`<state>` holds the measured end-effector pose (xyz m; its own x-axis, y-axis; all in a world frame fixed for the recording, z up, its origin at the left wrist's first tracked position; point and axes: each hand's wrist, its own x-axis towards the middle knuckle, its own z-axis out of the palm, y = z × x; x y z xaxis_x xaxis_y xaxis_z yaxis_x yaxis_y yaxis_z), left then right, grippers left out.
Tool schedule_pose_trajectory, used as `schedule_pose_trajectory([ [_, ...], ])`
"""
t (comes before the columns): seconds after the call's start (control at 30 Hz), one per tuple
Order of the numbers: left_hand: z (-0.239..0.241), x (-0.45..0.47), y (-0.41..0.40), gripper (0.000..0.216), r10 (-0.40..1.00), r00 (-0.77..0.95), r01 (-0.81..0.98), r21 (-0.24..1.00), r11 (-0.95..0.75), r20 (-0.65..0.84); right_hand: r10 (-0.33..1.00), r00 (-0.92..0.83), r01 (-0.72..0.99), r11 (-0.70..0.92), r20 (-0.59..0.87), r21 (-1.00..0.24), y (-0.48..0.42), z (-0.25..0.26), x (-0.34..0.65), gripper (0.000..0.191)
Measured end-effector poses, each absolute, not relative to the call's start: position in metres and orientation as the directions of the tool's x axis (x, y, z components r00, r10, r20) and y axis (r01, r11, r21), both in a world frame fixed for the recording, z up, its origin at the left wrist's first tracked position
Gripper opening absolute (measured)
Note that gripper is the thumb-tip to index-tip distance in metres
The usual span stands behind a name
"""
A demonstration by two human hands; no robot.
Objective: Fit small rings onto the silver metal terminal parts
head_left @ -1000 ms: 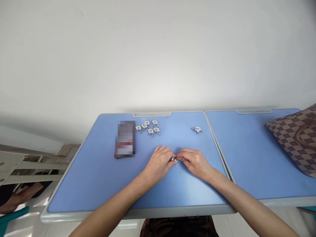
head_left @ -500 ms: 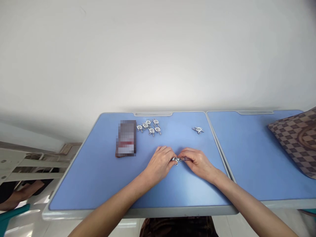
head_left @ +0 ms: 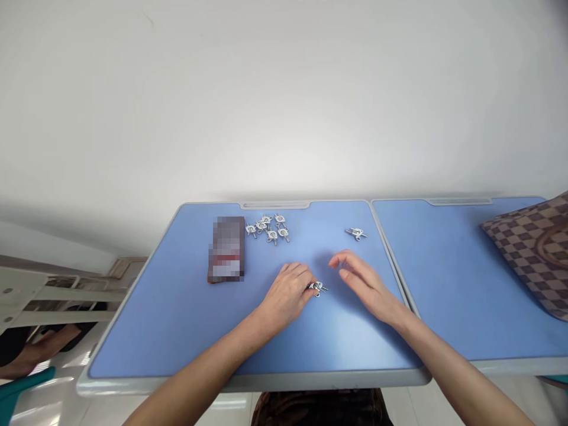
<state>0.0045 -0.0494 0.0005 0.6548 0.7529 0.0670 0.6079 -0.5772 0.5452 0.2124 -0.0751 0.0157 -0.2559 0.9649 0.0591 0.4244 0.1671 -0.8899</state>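
My left hand (head_left: 289,293) rests on the blue desk (head_left: 186,319) with its fingers pinched on a small silver metal fitting (head_left: 318,288). Just to the right, my right hand (head_left: 361,281) hovers with fingers spread and holds nothing. A cluster of several similar silver fittings (head_left: 268,228) lies near the desk's far edge. One more single fitting (head_left: 355,234) lies apart at the far right of the desk.
A dark, blurred flat pack (head_left: 226,248) lies left of the cluster. A second blue desk (head_left: 461,284) adjoins on the right and carries a brown checkered bag (head_left: 535,251). A white wall stands behind. A white rack (head_left: 39,296) is at the lower left.
My right hand has let go of the fitting and lifted away up and to the right, its fingers now spread. My left hand still holds the fitting in place.
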Motion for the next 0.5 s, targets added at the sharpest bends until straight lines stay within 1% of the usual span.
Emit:
schedule_pose_trajectory([
  [0.1,0.001,0.004,-0.049,0.002,0.751,0.656,0.605,0.547,-0.578,0.069,0.962,-0.271,0.282,0.117,0.038,-0.952,-0.074,0.022,0.215,0.026],
  [0.17,0.001,0.004,-0.049,0.002,0.753,0.655,0.606,0.549,-0.576,0.068,0.953,-0.298,0.259,0.131,0.050,-0.957,-0.071,0.023,0.214,0.030],
  [0.3,0.002,0.004,-0.049,0.002,0.751,0.655,0.593,0.559,-0.579,0.084,0.958,-0.271,0.387,0.197,0.093,-0.901,-0.067,0.029,0.210,0.033],
  [0.4,0.002,0.004,-0.049,0.003,0.753,0.653,0.597,0.556,-0.578,0.082,0.960,-0.267,0.413,0.194,0.085,-0.890,-0.064,0.035,0.207,0.032],
  [0.5,0.001,0.004,-0.048,0.005,0.755,0.652,0.609,0.545,-0.577,0.072,0.942,-0.325,0.438,0.226,0.081,-0.870,-0.061,0.037,0.203,0.029],
])
